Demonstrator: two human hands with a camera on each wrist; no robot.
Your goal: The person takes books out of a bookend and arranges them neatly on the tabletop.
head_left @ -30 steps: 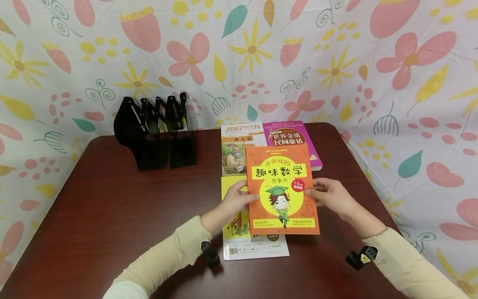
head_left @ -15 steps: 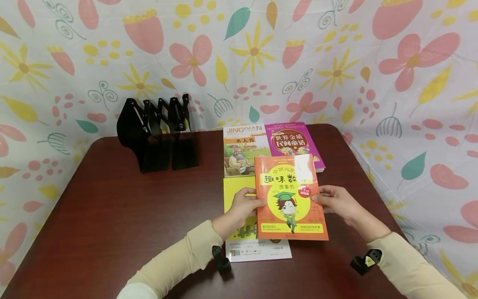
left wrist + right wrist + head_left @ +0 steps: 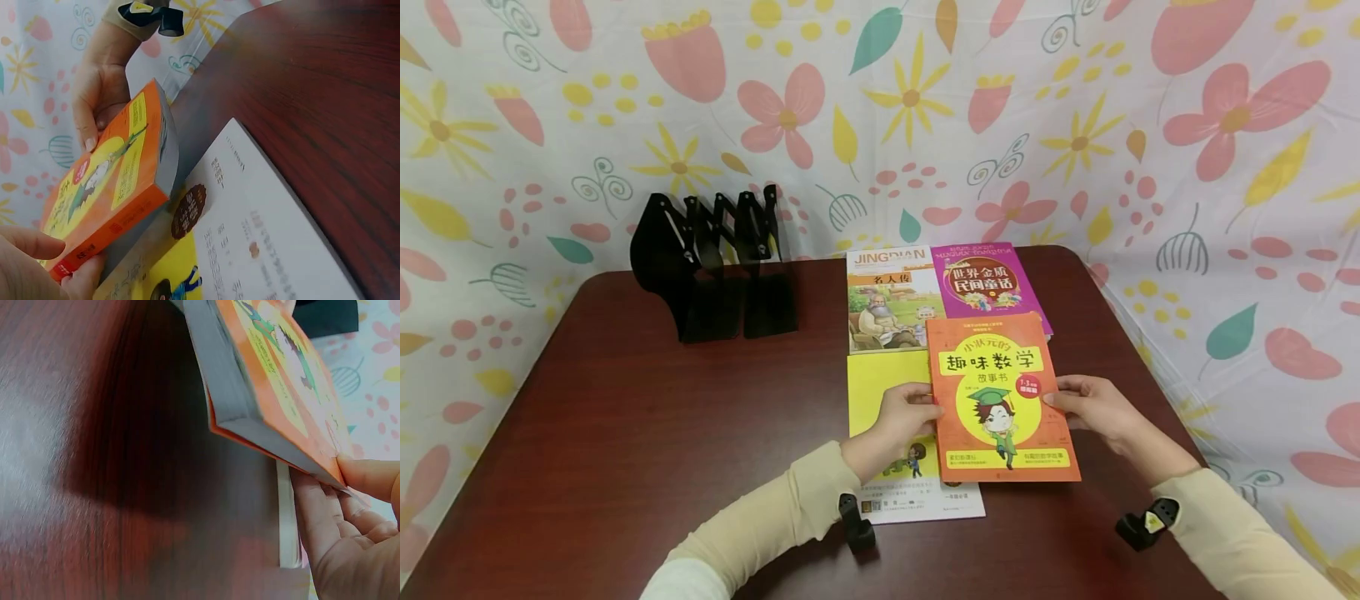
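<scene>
Both hands hold an orange paperback book [image 3: 1003, 400] with a cartoon child in a green cap on its cover. My left hand [image 3: 898, 425] pinches its spine side, thumb on the cover and fingers underneath. My right hand [image 3: 1097, 412] pinches the opposite edge the same way. In the right wrist view the orange book [image 3: 275, 381] is raised above the table, casting a shadow. Partly hidden below it lies a yellow and white book [image 3: 887, 375]. Behind are a book with a bearded man on its cover [image 3: 887, 312] and a purple book [image 3: 988, 283], its lower part covered.
A black folding bookend rack [image 3: 715, 275] stands at the back left of the dark wooden table [image 3: 625, 433]. A flower-patterned cloth [image 3: 880, 125] hangs along the back and right of the table.
Both hands have carried the orange book to the right and slightly nearer, uncovering more of the bearded-man book, the purple book and the yellow one. The other books have stayed put.
</scene>
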